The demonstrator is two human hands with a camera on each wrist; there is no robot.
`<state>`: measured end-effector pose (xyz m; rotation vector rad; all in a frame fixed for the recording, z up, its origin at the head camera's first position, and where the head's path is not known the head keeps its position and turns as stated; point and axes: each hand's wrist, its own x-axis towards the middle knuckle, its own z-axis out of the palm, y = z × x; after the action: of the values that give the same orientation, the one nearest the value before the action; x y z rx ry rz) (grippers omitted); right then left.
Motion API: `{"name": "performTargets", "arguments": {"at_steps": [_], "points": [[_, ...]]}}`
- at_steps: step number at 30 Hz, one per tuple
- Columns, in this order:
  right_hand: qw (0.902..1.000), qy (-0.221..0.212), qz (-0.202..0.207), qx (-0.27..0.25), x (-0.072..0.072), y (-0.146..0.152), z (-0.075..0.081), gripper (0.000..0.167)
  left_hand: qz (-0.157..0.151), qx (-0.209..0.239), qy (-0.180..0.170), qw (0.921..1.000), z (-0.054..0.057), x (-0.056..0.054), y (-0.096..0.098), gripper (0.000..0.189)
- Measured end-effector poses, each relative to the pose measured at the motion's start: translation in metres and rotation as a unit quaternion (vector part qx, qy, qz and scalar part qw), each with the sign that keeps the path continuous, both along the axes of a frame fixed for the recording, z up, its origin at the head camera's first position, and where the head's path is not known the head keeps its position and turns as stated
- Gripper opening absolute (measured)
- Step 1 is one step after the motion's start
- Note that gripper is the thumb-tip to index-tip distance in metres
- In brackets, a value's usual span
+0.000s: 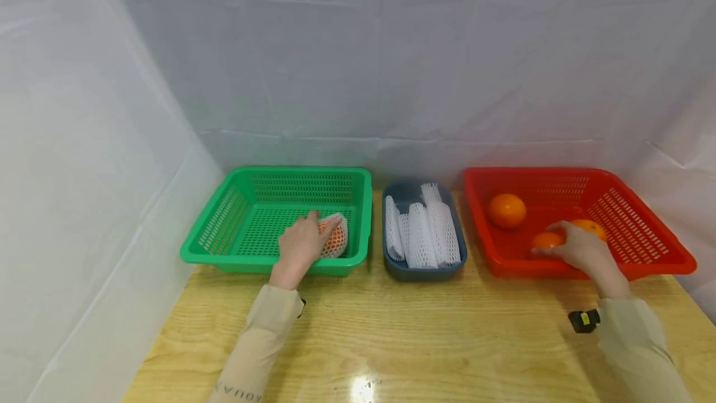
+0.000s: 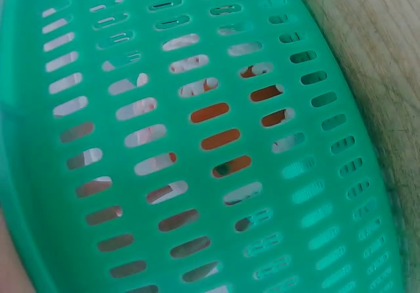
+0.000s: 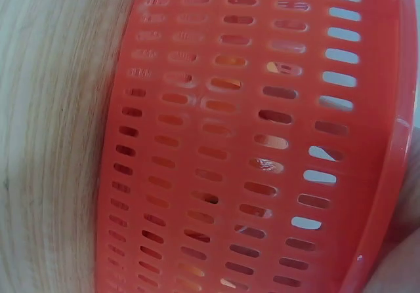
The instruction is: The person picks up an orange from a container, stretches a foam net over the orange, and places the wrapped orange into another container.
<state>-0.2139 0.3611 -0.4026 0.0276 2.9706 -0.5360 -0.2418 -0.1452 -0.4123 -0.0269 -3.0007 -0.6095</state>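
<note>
Sleeves of white netting [image 1: 422,238] lie in the blue tray [image 1: 422,274] at twelve o'clock from our seat, between the green basket [image 1: 240,259] at eleven and the red basket [image 1: 531,171] at two, whose slotted walls [image 2: 134,206] block most of our wrist views. Inside the green basket our left hand [image 1: 301,242] has its thumb over a netted orange [image 1: 335,244] at the hand's three o'clock, though we cannot tell whether the fingers grip it. Our right hand [image 1: 582,249] pinches a bare orange [image 1: 545,240] inside the red basket, partly covering it, with a second orange [image 1: 506,211] at its ten o'clock and a third orange [image 1: 590,227], partly hidden behind the hand, near three.
</note>
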Motion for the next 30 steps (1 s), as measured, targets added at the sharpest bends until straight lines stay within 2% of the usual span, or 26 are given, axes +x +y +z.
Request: {"name": "performTargets", "arguments": {"at_steps": [11, 18, 24, 30], "points": [[0.9983, 0.049, -0.023, -0.023, 0.0, 0.002, -0.005, 0.086, -0.004, 0.02, 0.045, 0.9988, 0.002, 0.003, -0.001, 0.065], [0.9937, 0.095, -0.036, -0.047, 0.0, 0.003, -0.007, 0.079, -0.005, 0.024, 0.067, 0.9974, 0.003, 0.004, -0.001, 0.059], [0.9885, 0.088, -0.061, -0.106, 0.003, 0.003, -0.003, 0.08, -0.005, 0.041, 0.102, 0.9939, 0.008, 0.005, 0.0, 0.052], [0.9752, 0.096, -0.089, -0.178, 0.008, 0.004, -0.001, 0.085, -0.023, 0.057, 0.145, 0.9875, 0.023, 0.014, 0.012, 0.049]]}}
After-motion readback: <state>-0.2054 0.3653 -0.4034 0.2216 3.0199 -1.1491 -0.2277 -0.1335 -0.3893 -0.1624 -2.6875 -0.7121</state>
